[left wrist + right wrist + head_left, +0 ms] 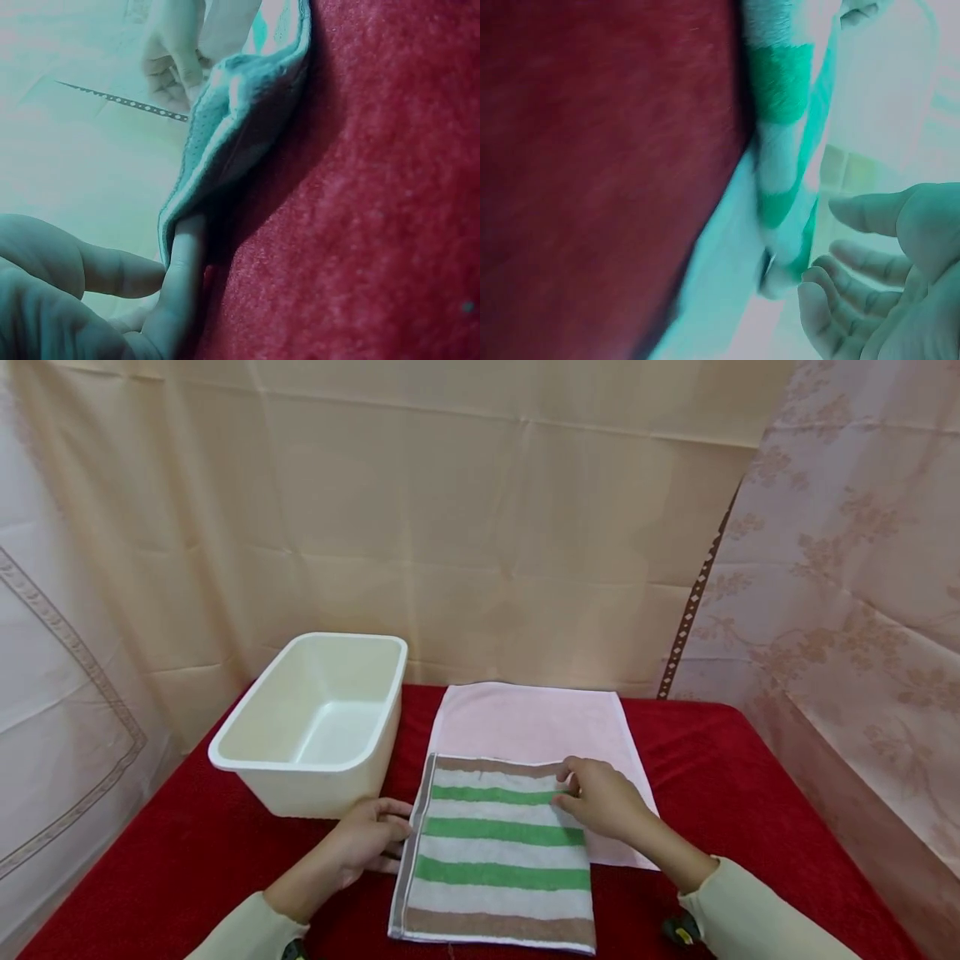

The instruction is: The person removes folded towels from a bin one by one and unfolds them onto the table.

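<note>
A folded towel [502,856] with green and white stripes and brown borders lies flat, partly over a pink towel [528,722]. At its left edge, my left hand [367,839] pinches the fabric; the left wrist view shows one finger slipped beneath the towel's edge [202,165] and the thumb against it. My right hand [603,797] hovers by the far right corner with fingers loosely bent. In the right wrist view, the right hand's fingers [870,259] are spread beside the folded side of the striped towel [780,150], with nothing visible between them.
A cream plastic basin [330,789] stands at the back left, close to my left hand, with no contents visible. Red cloth [705,760] covers the table. Beige curtains [480,527] hang behind it, with patterned drapes [862,610] on the right.
</note>
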The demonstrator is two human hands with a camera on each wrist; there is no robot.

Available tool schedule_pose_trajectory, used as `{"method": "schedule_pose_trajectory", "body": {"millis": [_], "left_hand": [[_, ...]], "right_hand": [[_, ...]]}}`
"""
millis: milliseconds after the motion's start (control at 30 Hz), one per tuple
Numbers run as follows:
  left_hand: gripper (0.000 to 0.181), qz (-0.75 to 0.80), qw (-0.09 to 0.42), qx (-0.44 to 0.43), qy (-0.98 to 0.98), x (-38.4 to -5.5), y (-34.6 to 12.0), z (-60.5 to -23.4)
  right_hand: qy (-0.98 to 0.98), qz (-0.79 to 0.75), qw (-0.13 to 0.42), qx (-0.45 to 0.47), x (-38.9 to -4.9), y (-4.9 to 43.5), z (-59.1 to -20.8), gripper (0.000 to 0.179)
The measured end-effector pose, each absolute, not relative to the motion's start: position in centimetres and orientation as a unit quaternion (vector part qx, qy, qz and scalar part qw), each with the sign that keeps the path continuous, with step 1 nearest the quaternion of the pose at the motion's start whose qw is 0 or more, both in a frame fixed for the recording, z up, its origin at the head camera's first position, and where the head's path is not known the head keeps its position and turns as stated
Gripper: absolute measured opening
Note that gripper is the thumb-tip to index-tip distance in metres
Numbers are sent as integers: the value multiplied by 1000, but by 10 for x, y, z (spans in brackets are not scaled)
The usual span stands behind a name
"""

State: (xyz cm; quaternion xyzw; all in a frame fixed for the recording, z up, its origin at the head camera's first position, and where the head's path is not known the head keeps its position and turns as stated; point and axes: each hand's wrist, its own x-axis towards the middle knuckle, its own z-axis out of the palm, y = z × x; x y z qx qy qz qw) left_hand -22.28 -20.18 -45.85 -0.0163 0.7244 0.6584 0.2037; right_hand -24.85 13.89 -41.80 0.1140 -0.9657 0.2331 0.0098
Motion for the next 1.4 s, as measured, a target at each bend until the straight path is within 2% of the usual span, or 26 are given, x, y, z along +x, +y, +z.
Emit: {"method": "schedule_pose_trajectory", "body": {"millis": [167, 433, 567, 833, 1100, 1400], "left_hand": [[28, 664, 207, -16, 718, -222, -204, -462], [27, 669, 220, -7, 710, -220, -207, -461], [28, 670, 227, -3, 707, -220, -209, -462], [31, 674, 235, 3, 701, -220, -212, -462], [35, 671, 236, -4, 703, -222, -213, -462], [34, 675, 240, -7, 698, -223, -213, -461]], "right_hand": [[-959, 200, 14, 202, -252, 112, -415, 23], [-892, 136, 34, 429, -256, 72, -410, 26], [-861, 90, 48, 499, -260, 53, -414, 26], [-825, 47, 33, 562, -267, 19, -423, 36], [-804, 32, 17, 594, -274, 2, -429, 37], [-801, 44, 18, 597, -282, -1, -433, 25]]}}
